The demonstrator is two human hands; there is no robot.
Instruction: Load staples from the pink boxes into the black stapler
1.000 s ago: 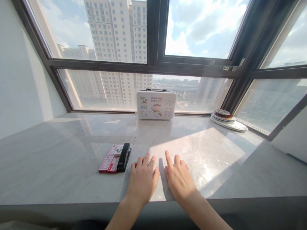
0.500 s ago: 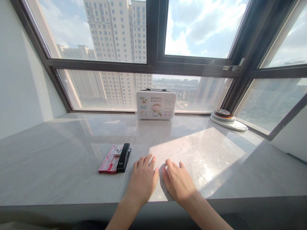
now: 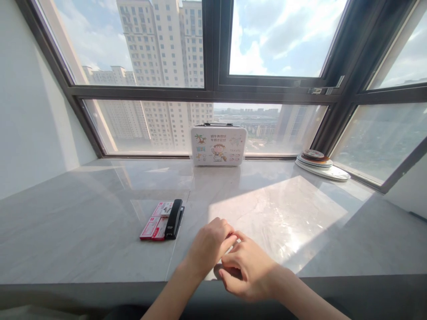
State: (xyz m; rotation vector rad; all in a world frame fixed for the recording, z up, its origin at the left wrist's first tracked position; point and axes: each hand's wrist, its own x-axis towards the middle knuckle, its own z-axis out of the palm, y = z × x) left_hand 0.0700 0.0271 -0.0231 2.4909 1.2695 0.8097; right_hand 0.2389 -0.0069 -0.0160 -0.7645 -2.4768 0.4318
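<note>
My left hand (image 3: pixel 211 244) is above the front part of the counter, its fingers curled down and pressed together, with no object visible in it. Its fingertips touch the fingers of my right hand (image 3: pixel 250 269). The right hand is turned sideways, fingers bent and the thumb apart from them, and nothing shows in the gap. Left of both hands lies a black stapler (image 3: pixel 174 220), apart from them. Beside it are several flat red-and-white boxes (image 3: pixel 154 224), lying close together against the stapler's left side.
A white case with cartoon prints and a dark handle (image 3: pixel 219 146) stands upright against the window at the back. Stacked plate-like discs (image 3: pixel 320 165) sit in the far right corner. The grey marble-look counter (image 3: pixel 83 231) ends at a front edge below my wrists.
Both hands have come together from lying apart, palms down, on the counter. Their fingers have curled and now meet. The right hand has turned sideways. The view shifted slightly.
</note>
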